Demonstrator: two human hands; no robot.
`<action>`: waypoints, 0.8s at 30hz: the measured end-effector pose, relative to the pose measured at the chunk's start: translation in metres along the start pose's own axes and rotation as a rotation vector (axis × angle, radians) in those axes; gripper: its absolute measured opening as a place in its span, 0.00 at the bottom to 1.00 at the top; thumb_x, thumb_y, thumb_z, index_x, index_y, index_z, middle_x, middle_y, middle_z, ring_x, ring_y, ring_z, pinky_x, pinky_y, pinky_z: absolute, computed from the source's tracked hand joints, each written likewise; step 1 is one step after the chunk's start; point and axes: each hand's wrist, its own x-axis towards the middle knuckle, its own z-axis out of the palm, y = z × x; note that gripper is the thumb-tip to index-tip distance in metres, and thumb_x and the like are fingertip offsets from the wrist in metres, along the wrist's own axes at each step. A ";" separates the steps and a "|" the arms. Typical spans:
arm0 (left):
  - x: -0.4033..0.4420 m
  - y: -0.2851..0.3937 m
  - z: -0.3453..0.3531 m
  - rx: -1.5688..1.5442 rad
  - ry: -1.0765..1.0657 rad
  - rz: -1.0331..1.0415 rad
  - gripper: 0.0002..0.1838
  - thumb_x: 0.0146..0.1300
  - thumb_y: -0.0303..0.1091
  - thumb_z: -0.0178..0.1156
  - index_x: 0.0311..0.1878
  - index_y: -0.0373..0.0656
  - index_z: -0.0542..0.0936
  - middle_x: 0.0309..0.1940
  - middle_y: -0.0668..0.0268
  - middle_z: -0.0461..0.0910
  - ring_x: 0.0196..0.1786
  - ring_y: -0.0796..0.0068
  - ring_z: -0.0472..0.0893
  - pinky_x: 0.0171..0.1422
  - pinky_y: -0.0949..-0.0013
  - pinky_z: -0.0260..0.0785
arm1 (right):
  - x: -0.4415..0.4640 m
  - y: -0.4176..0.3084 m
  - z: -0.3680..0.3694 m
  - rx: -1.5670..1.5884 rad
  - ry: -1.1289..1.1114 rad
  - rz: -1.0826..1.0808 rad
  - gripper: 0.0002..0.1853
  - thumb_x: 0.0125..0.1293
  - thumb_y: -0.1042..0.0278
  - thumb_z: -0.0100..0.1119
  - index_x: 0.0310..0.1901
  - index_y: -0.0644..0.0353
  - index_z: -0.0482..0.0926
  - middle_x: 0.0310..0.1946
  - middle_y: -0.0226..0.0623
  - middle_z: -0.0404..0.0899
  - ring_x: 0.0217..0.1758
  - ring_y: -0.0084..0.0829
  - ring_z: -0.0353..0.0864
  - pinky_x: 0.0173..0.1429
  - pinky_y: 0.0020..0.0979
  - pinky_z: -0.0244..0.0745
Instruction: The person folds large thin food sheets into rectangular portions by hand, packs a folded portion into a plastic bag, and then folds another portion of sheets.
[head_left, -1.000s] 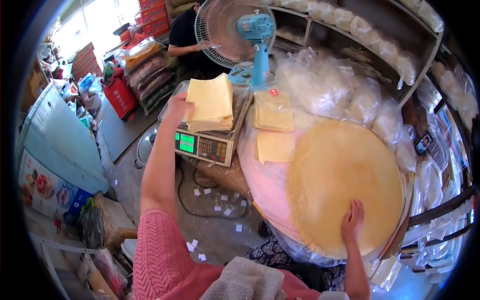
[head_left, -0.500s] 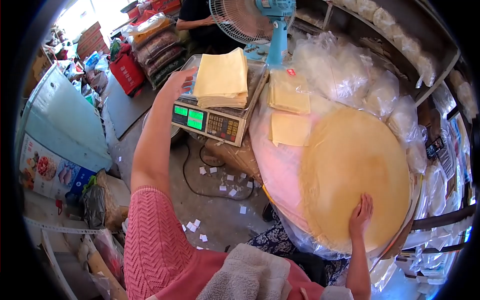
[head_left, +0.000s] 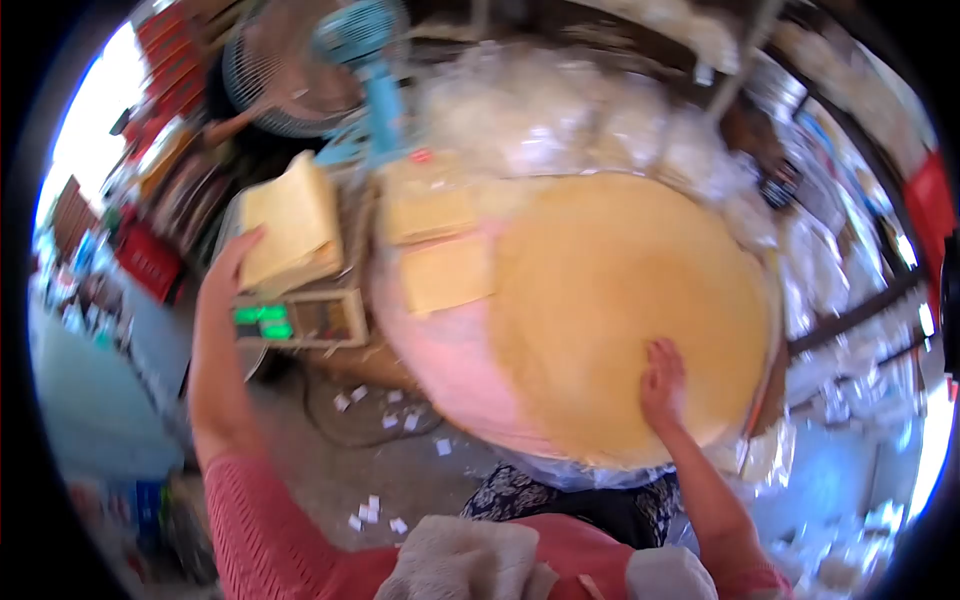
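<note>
My left hand (head_left: pixel 236 258) is at the left edge of a thick stack of square, pale yellow pancake-like sheets (head_left: pixel 290 225), its fingers curled against the side, though blur softens the grip. The stack rests on an electronic scale (head_left: pixel 345 318) with lit green displays. My right hand (head_left: pixel 662 385) lies flat with fingers extended on a large round pile of thin yellow pancake-like sheets (head_left: pixel 620 260). Between the scale and this round pile are smaller square sheets: one piece (head_left: pixel 447 272) in front, and a plastic-covered pile (head_left: pixel 430 215) behind it.
A blue fan (head_left: pixel 380 105) stands behind the scale, with a person's arm (head_left: pixel 235 125) beside it. Bulging clear plastic bags (head_left: pixel 540 110) line the table's back. Pink cloth or film (head_left: pixel 450 365) shows beneath the round pile. White paper bits (head_left: pixel 443 447) litter the floor.
My view has swung right and turned, and the picture is blurred. My left hand has closed the gap to the square stack. My right hand remains flat on the round pile.
</note>
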 end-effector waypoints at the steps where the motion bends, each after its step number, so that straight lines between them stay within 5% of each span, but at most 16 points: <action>1: 0.001 -0.001 0.002 0.000 0.007 0.000 0.26 0.58 0.48 0.65 0.54 0.40 0.77 0.46 0.64 0.82 0.47 0.71 0.81 0.54 0.66 0.73 | 0.000 0.001 -0.001 -0.023 0.008 -0.005 0.19 0.59 0.77 0.50 0.54 0.65 0.73 0.57 0.47 0.70 0.64 0.49 0.66 0.68 0.45 0.61; 12: 0.016 0.000 0.009 -0.163 0.029 -0.198 0.28 0.52 0.40 0.65 0.56 0.38 0.73 0.49 0.59 0.79 0.50 0.61 0.80 0.57 0.60 0.72 | 0.009 -0.015 -0.018 -0.059 -0.040 0.045 0.19 0.59 0.74 0.50 0.54 0.65 0.73 0.58 0.46 0.70 0.65 0.48 0.65 0.68 0.45 0.60; 18: 0.011 0.029 0.023 -0.091 0.037 0.124 0.29 0.51 0.37 0.65 0.56 0.36 0.73 0.48 0.56 0.79 0.50 0.60 0.79 0.55 0.60 0.74 | 0.009 -0.013 -0.016 -0.045 0.002 0.056 0.20 0.58 0.75 0.51 0.54 0.62 0.73 0.56 0.44 0.71 0.63 0.47 0.67 0.66 0.45 0.63; 21: -0.057 0.074 0.114 -0.190 -0.130 0.157 0.32 0.54 0.39 0.62 0.60 0.34 0.68 0.50 0.52 0.78 0.51 0.55 0.80 0.56 0.56 0.75 | 0.002 0.003 -0.006 0.002 0.044 0.063 0.21 0.55 0.75 0.52 0.54 0.61 0.73 0.57 0.44 0.71 0.63 0.47 0.67 0.66 0.45 0.64; 23: -0.105 0.062 0.202 -0.256 -0.266 0.101 0.28 0.57 0.42 0.58 0.57 0.33 0.70 0.49 0.52 0.79 0.50 0.56 0.80 0.55 0.55 0.76 | 0.002 0.011 0.003 0.145 -0.006 0.185 0.19 0.62 0.69 0.54 0.56 0.60 0.73 0.58 0.42 0.72 0.63 0.43 0.68 0.65 0.43 0.65; 24: -0.121 0.059 0.237 -0.290 -0.335 0.093 0.27 0.59 0.43 0.57 0.56 0.33 0.72 0.48 0.52 0.79 0.50 0.57 0.81 0.54 0.55 0.76 | 0.002 -0.003 -0.005 0.445 -0.082 0.360 0.20 0.64 0.64 0.53 0.57 0.59 0.72 0.59 0.41 0.72 0.63 0.40 0.69 0.65 0.42 0.65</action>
